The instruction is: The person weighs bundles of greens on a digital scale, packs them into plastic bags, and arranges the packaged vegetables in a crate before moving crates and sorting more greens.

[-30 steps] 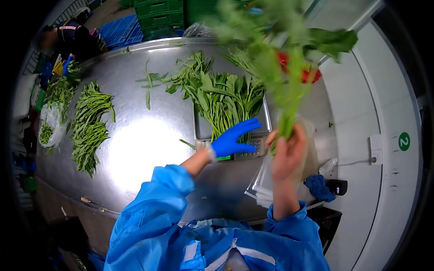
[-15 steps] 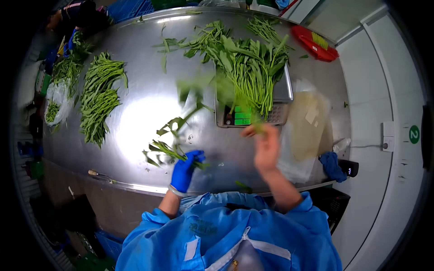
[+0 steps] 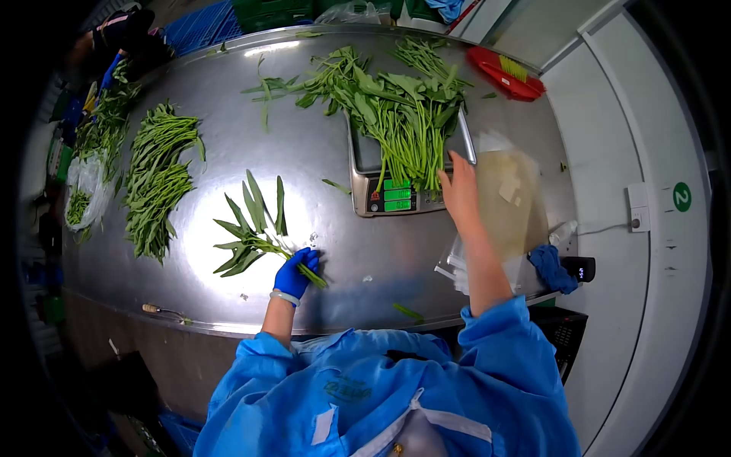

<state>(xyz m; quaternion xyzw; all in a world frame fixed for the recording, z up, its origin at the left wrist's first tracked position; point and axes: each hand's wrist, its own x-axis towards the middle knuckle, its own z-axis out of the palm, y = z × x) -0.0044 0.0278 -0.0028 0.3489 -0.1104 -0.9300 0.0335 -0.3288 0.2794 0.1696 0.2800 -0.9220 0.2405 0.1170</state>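
Observation:
My left hand (image 3: pixel 295 273), in a blue glove, is closed around the stems of a small bunch of water spinach (image 3: pixel 250 242), whose long leaves fan out to the upper left just over the steel table. A large heap of water spinach (image 3: pixel 403 114) lies on the pan of a digital scale (image 3: pixel 364 199), stems toward me, in front of its lit green display. My bare right hand (image 3: pixel 461 190) is at the right edge of those stems, thumb and fingers apart, holding nothing. Whether its fingertips touch the stems, I cannot tell.
More water spinach (image 3: pixel 158 179) lies in piles on the left of the table (image 3: pixel 251 305). Clear plastic bags (image 3: pixel 525 206) lie right of the scale, near a blue glove (image 3: pixel 553 268). A red bag (image 3: pixel 502 74) sits at the back right. Another person's arm shows at the upper left.
My right hand has moved up toward the heap on the scale; the blurred greens it held are no longer in it. The left hand's bunch shows more leaves, and the view has shifted slightly.

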